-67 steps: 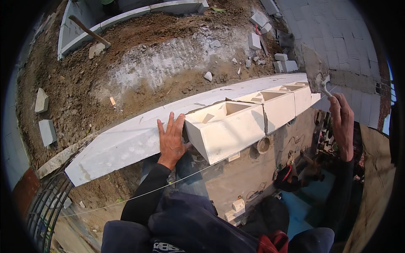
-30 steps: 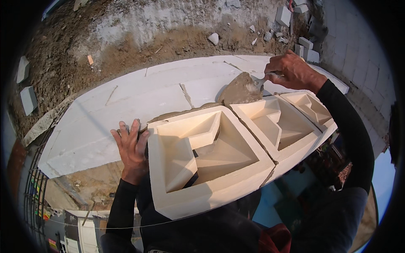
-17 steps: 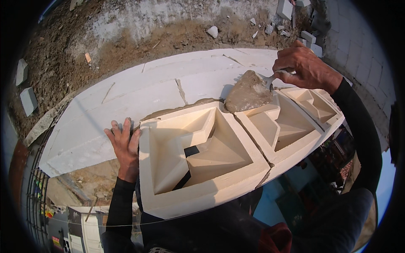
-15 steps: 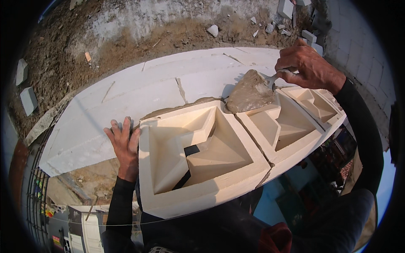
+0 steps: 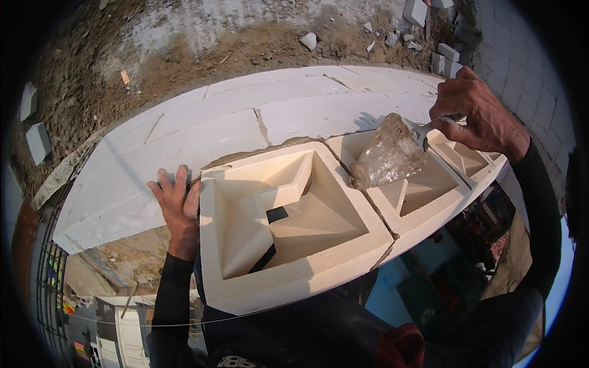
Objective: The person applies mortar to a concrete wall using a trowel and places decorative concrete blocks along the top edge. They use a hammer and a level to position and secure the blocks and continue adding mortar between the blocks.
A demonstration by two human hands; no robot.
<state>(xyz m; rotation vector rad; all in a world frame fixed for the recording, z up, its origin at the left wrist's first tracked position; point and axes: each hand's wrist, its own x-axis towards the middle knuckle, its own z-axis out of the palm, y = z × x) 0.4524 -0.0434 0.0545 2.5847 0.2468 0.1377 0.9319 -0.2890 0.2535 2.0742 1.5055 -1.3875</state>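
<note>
My right hand (image 5: 480, 116) is closed round the handle of a trowel (image 5: 392, 153), its blade coated with wet grey mortar. The blade hangs over the middle cream ventilation block, its tip near the joint with the nearest block. My left hand (image 5: 178, 208), fingers spread, rests against the left side of the nearest ventilation block (image 5: 294, 270). That block is square, with a stepped, angled opening inside. The middle block (image 5: 429, 202) and a farther block (image 5: 466, 153) continue the row to the right. A bead of mortar (image 5: 264, 150) runs along the nearest block's far edge, against the white block wall.
The white block wall (image 5: 184, 135) curves along behind the row. Beyond it lies bare soil (image 5: 202, 49) with broken block pieces (image 5: 308, 41). A dark metal grille (image 5: 49, 282) stands at lower left. Below the row, at lower right, there is a drop to a blue surface (image 5: 392, 282).
My right hand has drawn the trowel rightward and nearer, from the far edge at the joint to over the middle block. My left hand stays against the nearest block.
</note>
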